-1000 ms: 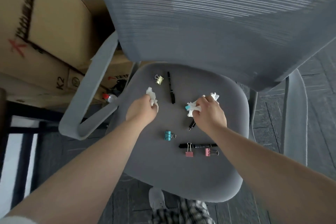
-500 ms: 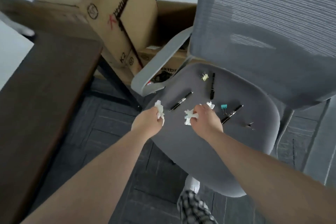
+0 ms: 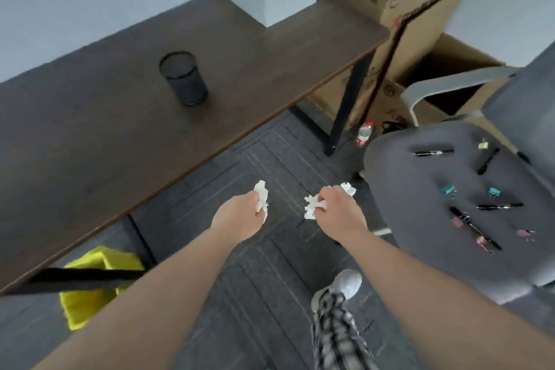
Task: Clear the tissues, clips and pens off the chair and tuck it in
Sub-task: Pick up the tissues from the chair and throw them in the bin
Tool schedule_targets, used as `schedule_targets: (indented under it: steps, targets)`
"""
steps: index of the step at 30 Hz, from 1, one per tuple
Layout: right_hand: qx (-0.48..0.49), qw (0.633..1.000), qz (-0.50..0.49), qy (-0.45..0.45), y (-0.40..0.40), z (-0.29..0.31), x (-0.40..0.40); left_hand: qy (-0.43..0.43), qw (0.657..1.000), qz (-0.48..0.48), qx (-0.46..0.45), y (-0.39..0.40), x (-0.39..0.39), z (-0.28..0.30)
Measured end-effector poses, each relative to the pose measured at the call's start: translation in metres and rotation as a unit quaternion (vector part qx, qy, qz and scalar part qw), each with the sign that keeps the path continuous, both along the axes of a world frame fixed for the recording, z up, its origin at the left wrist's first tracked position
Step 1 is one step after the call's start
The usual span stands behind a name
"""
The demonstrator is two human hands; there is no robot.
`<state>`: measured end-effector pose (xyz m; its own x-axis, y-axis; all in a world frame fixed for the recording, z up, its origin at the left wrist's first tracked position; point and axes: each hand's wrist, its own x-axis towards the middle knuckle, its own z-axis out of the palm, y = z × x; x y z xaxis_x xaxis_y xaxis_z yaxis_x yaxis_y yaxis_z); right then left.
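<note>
My left hand (image 3: 238, 217) is closed around a crumpled white tissue (image 3: 261, 193), held above the floor left of the chair. Beside it, my right hand (image 3: 339, 210) grips more white tissue (image 3: 312, 207) that sticks out on both sides of the fist. The grey chair seat (image 3: 420, 219) is at the right. On it lie several black pens, such as one pen (image 3: 432, 152) near the back, and several binder clips: a gold clip (image 3: 483, 145), a teal clip (image 3: 447, 189) and a pink clip (image 3: 456, 222).
A dark wooden desk (image 3: 120, 135) runs along the left with a black mesh pen cup (image 3: 183, 77) on it. A yellow bin (image 3: 96, 282) stands under the desk. Cardboard boxes (image 3: 390, 0) and a plastic bottle (image 3: 364, 133) sit behind the chair. My shoe (image 3: 348, 282) is on the carpet.
Both hands lifted off the seat with the tissues and swung left, away from the chair, over the floor. The view turned left, so the desk and yellow bin now show.
</note>
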<state>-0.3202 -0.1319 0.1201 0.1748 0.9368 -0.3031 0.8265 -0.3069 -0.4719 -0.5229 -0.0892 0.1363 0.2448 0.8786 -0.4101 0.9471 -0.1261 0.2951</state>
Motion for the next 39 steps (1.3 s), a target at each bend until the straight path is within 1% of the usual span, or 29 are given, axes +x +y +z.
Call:
schedule_targets:
  steps: [3, 8, 13, 17, 19, 22, 26, 28, 32, 35, 39]
  targets:
    - [0.009, 0.996, 0.089, 0.010, -0.017, 0.007, -0.095, 0.028, 0.997, 0.071, 0.008, -0.047, -0.097, 0.004]
    - [0.010, 0.974, 0.221, 0.043, -0.040, 0.015, -0.243, 0.043, 0.979, 0.199, -0.023, -0.121, -0.235, -0.002]
    - [-0.016, 0.944, 0.325, 0.051, -0.058, 0.009, -0.353, 0.057, 0.955, 0.287, -0.046, -0.177, -0.330, -0.014]
    - [-0.050, 0.916, 0.397, 0.041, -0.063, -0.011, -0.422, 0.060, 0.934, 0.345, -0.072, -0.200, -0.391, -0.028]
    - [-0.068, 0.907, 0.415, 0.038, -0.061, -0.025, -0.453, 0.060, 0.926, 0.363, -0.083, -0.203, -0.416, -0.036]
    - [-0.106, 0.896, 0.430, 0.031, -0.052, -0.047, -0.499, 0.028, 0.907, 0.402, -0.122, -0.202, -0.452, -0.050]
    - [-0.144, 0.883, 0.447, 0.016, -0.038, -0.070, -0.550, 0.024, 0.887, 0.443, -0.130, -0.192, -0.493, -0.063]
    - [-0.157, 0.872, 0.463, 0.003, -0.033, -0.077, -0.573, 0.009, 0.878, 0.459, -0.137, -0.188, -0.510, -0.072]
    - [-0.166, 0.855, 0.491, -0.024, -0.029, -0.092, -0.610, -0.017, 0.873, 0.463, -0.152, -0.184, -0.542, -0.094]
    - [-0.178, 0.859, 0.479, -0.037, -0.027, -0.110, -0.634, -0.046, 0.866, 0.473, -0.155, -0.179, -0.565, -0.114]
    - [-0.190, 0.878, 0.437, -0.036, -0.024, -0.141, -0.663, -0.088, 0.854, 0.483, -0.170, -0.167, -0.596, -0.151]
